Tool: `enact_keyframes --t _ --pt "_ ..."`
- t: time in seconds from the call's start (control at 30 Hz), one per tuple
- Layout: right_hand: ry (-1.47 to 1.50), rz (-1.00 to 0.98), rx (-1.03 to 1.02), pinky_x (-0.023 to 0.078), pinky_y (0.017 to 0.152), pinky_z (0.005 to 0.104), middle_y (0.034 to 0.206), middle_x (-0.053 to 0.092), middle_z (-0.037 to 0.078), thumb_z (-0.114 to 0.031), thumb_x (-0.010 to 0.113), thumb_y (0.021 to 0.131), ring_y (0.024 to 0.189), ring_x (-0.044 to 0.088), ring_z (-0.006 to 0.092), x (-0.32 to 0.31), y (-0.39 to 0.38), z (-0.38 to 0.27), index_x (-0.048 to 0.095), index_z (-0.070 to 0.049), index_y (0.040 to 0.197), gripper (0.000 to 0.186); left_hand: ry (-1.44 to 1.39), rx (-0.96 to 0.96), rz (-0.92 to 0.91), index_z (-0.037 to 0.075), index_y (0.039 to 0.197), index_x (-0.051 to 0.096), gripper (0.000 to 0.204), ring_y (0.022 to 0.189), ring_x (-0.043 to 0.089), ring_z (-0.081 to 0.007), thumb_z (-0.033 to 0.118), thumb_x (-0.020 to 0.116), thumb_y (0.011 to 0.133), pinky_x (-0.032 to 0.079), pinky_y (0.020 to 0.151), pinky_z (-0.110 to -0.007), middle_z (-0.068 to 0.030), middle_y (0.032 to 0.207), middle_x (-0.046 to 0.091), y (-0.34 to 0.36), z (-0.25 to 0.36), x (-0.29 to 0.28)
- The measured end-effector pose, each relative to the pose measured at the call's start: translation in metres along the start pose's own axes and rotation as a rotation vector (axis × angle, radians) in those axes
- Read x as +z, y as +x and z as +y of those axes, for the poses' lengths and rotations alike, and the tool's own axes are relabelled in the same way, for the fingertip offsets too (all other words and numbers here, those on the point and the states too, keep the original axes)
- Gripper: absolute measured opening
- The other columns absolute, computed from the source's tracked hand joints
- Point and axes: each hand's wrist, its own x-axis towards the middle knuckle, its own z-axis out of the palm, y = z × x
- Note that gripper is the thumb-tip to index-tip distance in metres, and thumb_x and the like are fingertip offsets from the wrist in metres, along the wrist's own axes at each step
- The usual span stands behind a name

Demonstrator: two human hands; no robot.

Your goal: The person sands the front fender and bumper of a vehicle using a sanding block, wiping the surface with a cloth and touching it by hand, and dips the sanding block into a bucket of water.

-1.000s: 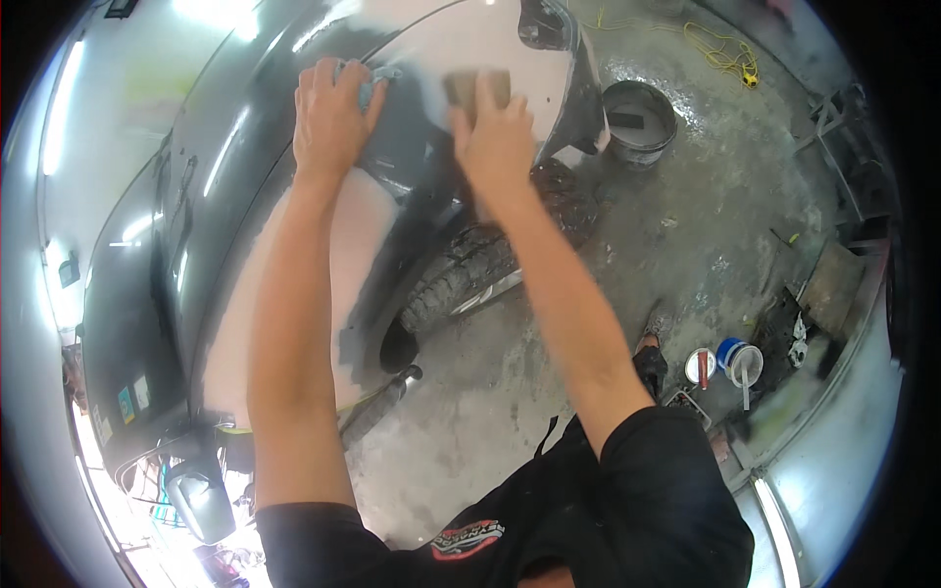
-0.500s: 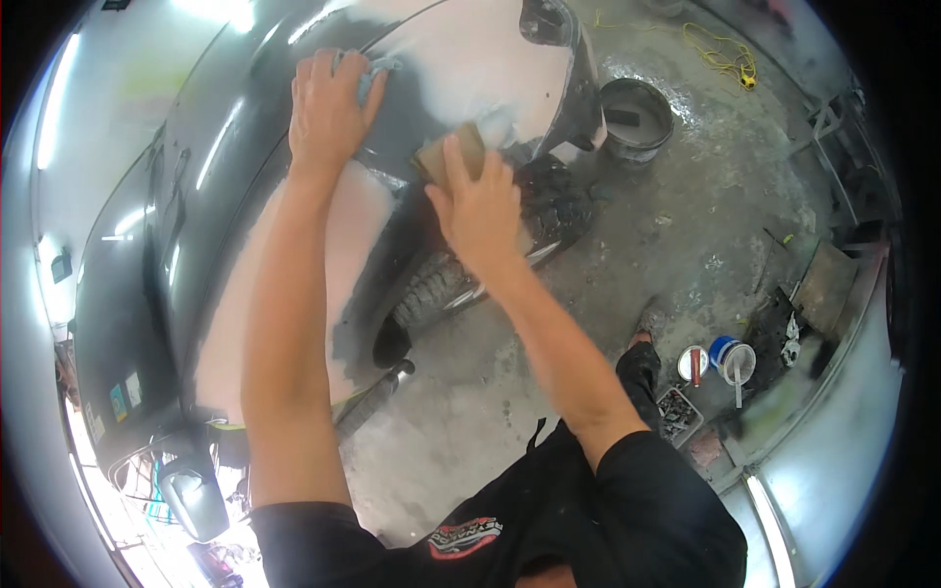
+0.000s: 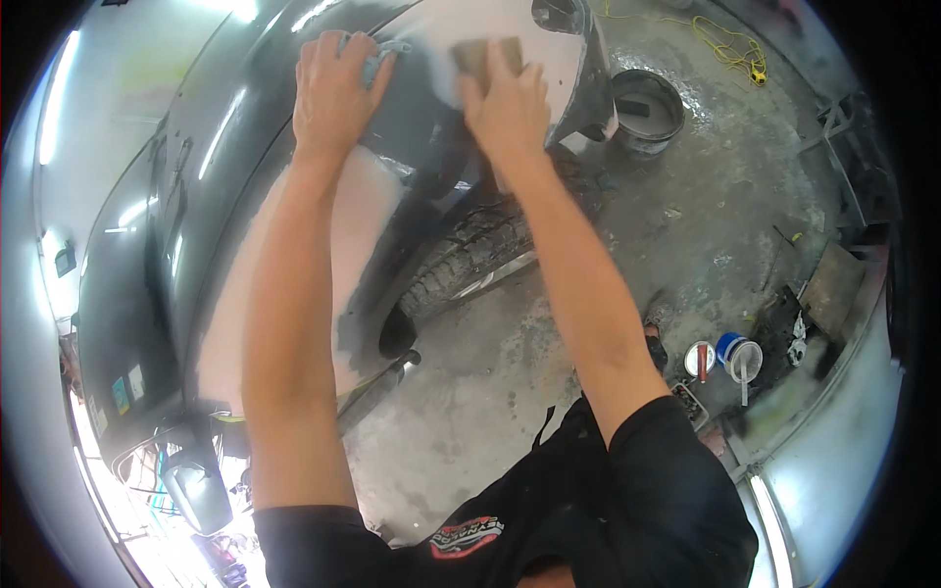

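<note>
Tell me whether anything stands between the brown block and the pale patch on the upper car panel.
Nothing visible does. The right hand holds the brown block over the pale patch; the block's underside is hidden. The left hand and blue cloth lie farther left.

Dk-grey car body [image 3: 221, 142]: smooth, glossy, like painted metal, w/ bright streaks of reflected light. Pale-pink patches [image 3: 363, 216] on it: matt, chalky-looking. Brown block [image 3: 474, 57] under R hand [image 3: 508, 118]: dull; fine texture blurred. Lt-blue cloth [image 3: 394, 47] under L hand [image 3: 335, 98]: crumpled, soft-looking. Tyre [image 3: 446, 250]: blk rubber, rough tread. Floor [image 3: 461, 431]: grey concrete, mottled, w/ wet-looking shine nr dull, plastic-looking bucket [image 3: 649, 132]. Shirt [image 3: 676, 490]: blk matt fabric.
</note>
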Motion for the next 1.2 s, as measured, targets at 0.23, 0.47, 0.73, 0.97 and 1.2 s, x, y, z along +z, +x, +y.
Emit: enact_keyframes --t 0.23,0.47,0.73,0.97,1.2 --pt "-0.057 -0.029 -0.11 0.055 0.086 0.057 0.124 0.057 0.032 -0.042 0.072 0.097 0.108 0.062 0.0478 0.0 -0.085 -0.028 0.055 -0.006 0.152 0.068 0.005 -0.016 -0.022 0.011 0.103 0.07 0.023 0.109 0.062 -0.0383 0.03 0.08 0.094 0.052 0.095 -0.05 -0.0118 0.116 0.066 -0.01 -0.007 -0.005" --pt "-0.028 0.144 0.068 0.053 0.074 0.0532 0.118 0.058 0.027 -0.04 0.082 0.09 0.098 0.061 0.045 0.017 -0.005 -0.012 0.054 -0.009 0.154 0.077 -0.012 -0.025 0.004 0.011 0.103 0.07 0.023 0.11 0.062 -0.0392 0.03 0.081 0.094 0.053 0.094 -0.05 -0.0128 0.117 0.066 -0.002 0.001 0.005" --pt "-0.041 0.057 -0.051 0.054 0.074 0.0562 0.117 0.058 0.028 -0.041 0.079 0.092 0.101 0.062 0.0467 0.004 0.001 -0.009 0.051 -0.008 0.156 0.077 0.023 -0.001 -0.005 0.014 0.105 0.07 0.024 0.108 0.063 -0.035 0.032 0.08 0.093 0.055 0.091 -0.049 -0.0089 0.112 0.064 0.002 -0.003 0.002" --pt "-0.091 -0.048 -0.116 0.053 0.084 0.0549 0.121 0.057 0.029 -0.043 0.073 0.097 0.108 0.06 0.0456 0.003 -0.082 -0.027 0.05 -0.008 0.157 0.073 0.036 0.01 0.01 0.013 0.104 0.07 0.024 0.108 0.063 -0.0351 0.032 0.08 0.093 0.054 0.09 -0.049 -0.0094 0.112 0.064 -0.01 -0.01 -0.006" --pt "-0.027 0.069 0.163 0.056 0.086 0.0601 0.124 0.058 0.032 -0.04 0.069 0.099 0.111 0.063 0.0506 0.0 0.022 0.013 0.054 -0.007 0.151 0.063 -0.031 -0.016 0.014 0.012 0.103 0.071 0.022 0.109 0.063 -0.0383 0.029 0.081 0.094 0.053 0.094 -0.05 -0.0122 0.116 0.067 0.001 0.005 0.006"
